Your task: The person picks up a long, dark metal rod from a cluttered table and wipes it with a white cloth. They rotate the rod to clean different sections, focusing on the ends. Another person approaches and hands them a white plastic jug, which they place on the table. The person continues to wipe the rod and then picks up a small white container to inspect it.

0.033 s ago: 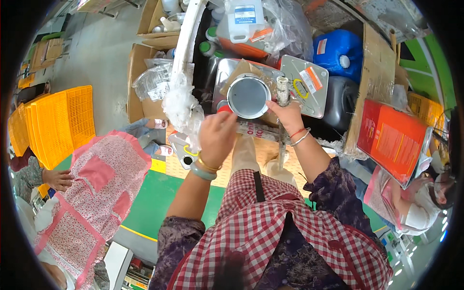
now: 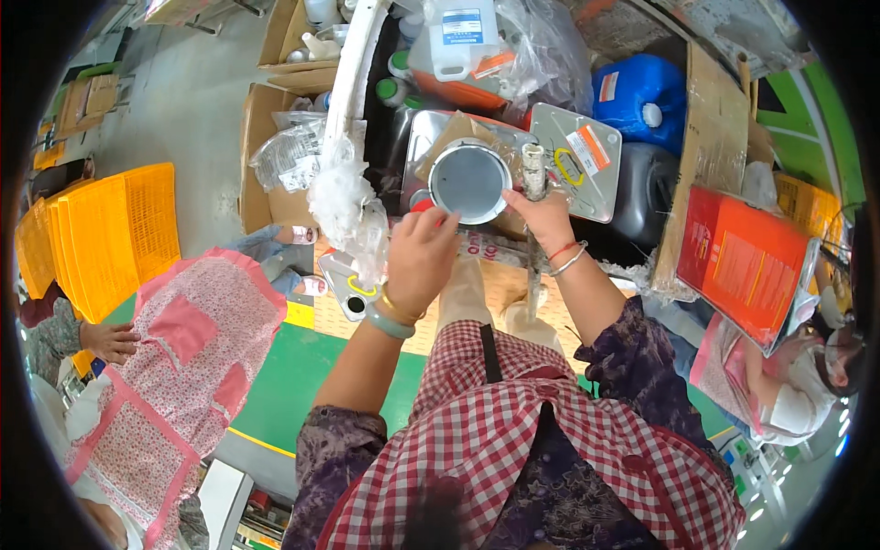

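A round metal can (image 2: 469, 181), its top uncovered and its inside grey, stands upright in front of me. My right hand (image 2: 543, 220) has its thumb on the can's right rim; its other fingers are mostly hidden. Beside that hand rises a crusted whitish stick (image 2: 533, 172), partly covered by it. Whether the hand also grips the stick is unclear. My left hand (image 2: 422, 257) is curled at the can's lower left, fingertips pinched together close to the rim. What they hold, if anything, is hidden. A red-rimmed round cap (image 2: 422, 203) shows just behind its knuckles.
Behind the can lie rectangular metal tins (image 2: 576, 160), a blue jerrycan (image 2: 639, 99) and a translucent jug (image 2: 465, 37). Open cartons (image 2: 275, 197) flank the left side. An orange-red tin (image 2: 747, 261) is at right. Yellow crates (image 2: 124, 238) and people in pink aprons (image 2: 192, 348) are nearby.
My left hand has shifted slightly right, toward the can's near rim, and its fingers look less blurred. The right hand and the can stay almost in place.
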`<state>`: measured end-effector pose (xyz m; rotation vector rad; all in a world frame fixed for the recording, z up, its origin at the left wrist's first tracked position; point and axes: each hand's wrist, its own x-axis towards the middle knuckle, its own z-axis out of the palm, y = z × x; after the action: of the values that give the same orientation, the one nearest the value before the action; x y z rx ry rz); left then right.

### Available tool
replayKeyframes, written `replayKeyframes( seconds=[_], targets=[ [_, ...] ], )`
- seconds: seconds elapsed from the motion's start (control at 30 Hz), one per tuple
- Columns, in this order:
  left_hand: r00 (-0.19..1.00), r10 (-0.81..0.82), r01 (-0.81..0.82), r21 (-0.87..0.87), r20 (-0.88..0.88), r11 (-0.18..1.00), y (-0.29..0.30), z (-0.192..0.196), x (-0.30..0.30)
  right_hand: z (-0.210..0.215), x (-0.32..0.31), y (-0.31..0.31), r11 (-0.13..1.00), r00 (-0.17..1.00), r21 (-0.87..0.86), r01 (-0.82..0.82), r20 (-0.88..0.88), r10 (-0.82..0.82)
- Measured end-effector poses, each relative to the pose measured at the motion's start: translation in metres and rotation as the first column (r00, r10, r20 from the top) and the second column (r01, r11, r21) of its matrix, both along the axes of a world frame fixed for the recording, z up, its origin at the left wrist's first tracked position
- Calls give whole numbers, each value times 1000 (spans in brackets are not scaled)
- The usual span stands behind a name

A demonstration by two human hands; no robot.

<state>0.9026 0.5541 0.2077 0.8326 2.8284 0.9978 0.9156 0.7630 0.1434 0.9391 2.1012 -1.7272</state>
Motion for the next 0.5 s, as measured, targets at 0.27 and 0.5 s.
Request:
replayKeyframes(
  seconds=[0.27, 0.5],
  targets=[
    [941, -337, 327, -285, 15, 901, 14, -18, -18, -10, 4, 2, 998, 999, 68, 7, -49, -4],
    [910, -409, 411, -242, 62, 879, 18, -14, -29, -17, 8, 4, 989, 998, 138, -45, -31, 50]
  ],
)
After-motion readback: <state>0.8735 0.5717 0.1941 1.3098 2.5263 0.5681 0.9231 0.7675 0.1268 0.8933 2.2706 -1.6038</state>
